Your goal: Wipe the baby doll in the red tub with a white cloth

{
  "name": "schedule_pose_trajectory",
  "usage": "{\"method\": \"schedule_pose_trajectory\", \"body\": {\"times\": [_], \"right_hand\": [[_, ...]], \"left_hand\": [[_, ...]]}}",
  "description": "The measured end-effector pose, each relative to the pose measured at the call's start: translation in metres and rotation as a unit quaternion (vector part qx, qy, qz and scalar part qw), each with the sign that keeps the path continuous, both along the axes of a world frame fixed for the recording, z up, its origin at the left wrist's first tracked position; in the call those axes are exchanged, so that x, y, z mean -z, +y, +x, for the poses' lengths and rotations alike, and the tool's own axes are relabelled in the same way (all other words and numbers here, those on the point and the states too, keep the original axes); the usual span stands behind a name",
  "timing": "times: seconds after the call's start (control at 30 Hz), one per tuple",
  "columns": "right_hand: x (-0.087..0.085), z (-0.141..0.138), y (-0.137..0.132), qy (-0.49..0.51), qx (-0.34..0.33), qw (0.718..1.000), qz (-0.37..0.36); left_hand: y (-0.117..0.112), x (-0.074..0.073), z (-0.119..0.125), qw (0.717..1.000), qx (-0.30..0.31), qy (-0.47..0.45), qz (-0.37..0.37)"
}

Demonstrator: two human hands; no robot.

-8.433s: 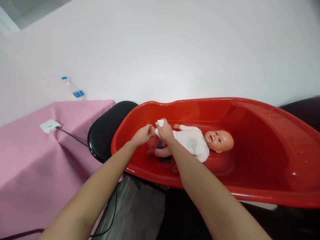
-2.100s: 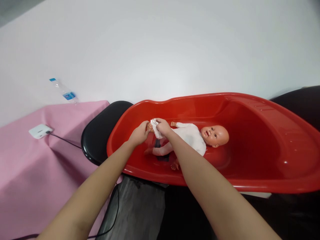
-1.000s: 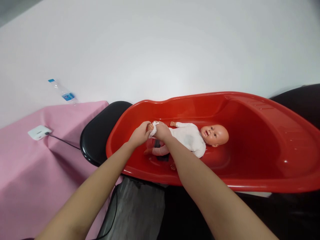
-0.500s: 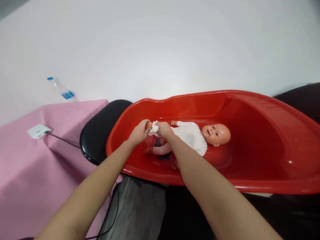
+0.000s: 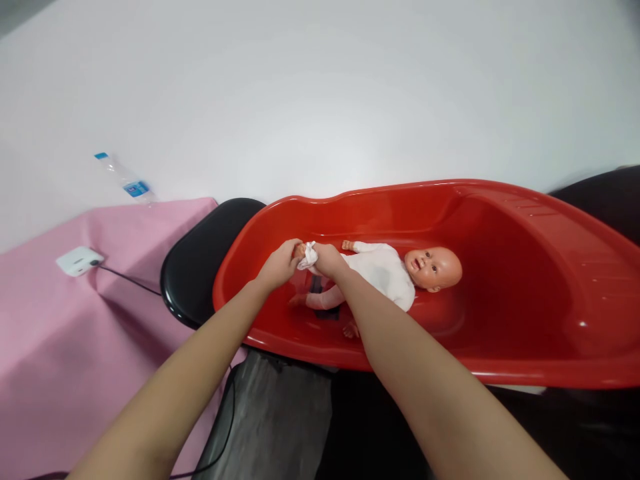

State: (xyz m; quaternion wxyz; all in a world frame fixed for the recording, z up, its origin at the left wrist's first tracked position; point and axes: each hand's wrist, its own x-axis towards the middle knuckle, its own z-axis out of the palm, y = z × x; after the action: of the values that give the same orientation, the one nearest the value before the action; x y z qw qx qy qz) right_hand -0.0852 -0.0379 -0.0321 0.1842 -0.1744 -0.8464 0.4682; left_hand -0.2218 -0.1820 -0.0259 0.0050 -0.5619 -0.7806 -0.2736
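Note:
A baby doll in white clothing lies on its back in a red baby bathtub, its head to the right. My left hand is closed around the doll's raised foot. Bunched at that ankle is a white cloth, and my right hand is closed on it. Whether this cloth is loose or part of the doll's clothing, I cannot tell. The doll's other leg lies closer to me on the tub floor, its foot bare. My right forearm hides part of the doll's body and near arm.
Left of the tub is a black seat-like surface. A pink cloth covers the surface further left, with a white device and its black cable on it. Beyond lies a clear plastic bottle. Grey flooring shows below.

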Motion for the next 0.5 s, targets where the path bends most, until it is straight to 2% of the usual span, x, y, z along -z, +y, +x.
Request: {"method": "schedule_pose_trajectory", "body": {"times": [0.1,0.17,0.23,0.37,0.5], "right_hand": [[0.001,-0.006,0.002,-0.014,0.015,0.997,0.072],[0.004,-0.011,0.005,-0.006,0.044,0.995,0.088],[0.008,-0.016,0.008,0.003,0.076,0.994,0.076],[0.016,-0.023,0.014,0.015,0.156,0.988,0.007],[0.014,-0.024,0.012,-0.016,0.188,0.981,-0.034]], "left_hand": [[0.001,0.004,-0.006,1.0,-0.007,-0.002,0.005],[0.002,0.007,-0.009,1.0,-0.009,0.0,0.007],[0.003,0.009,-0.012,1.0,-0.007,0.003,0.007],[0.003,0.008,-0.008,1.0,-0.003,0.012,0.0],[0.002,0.004,0.0,1.0,0.007,0.018,-0.016]]}}
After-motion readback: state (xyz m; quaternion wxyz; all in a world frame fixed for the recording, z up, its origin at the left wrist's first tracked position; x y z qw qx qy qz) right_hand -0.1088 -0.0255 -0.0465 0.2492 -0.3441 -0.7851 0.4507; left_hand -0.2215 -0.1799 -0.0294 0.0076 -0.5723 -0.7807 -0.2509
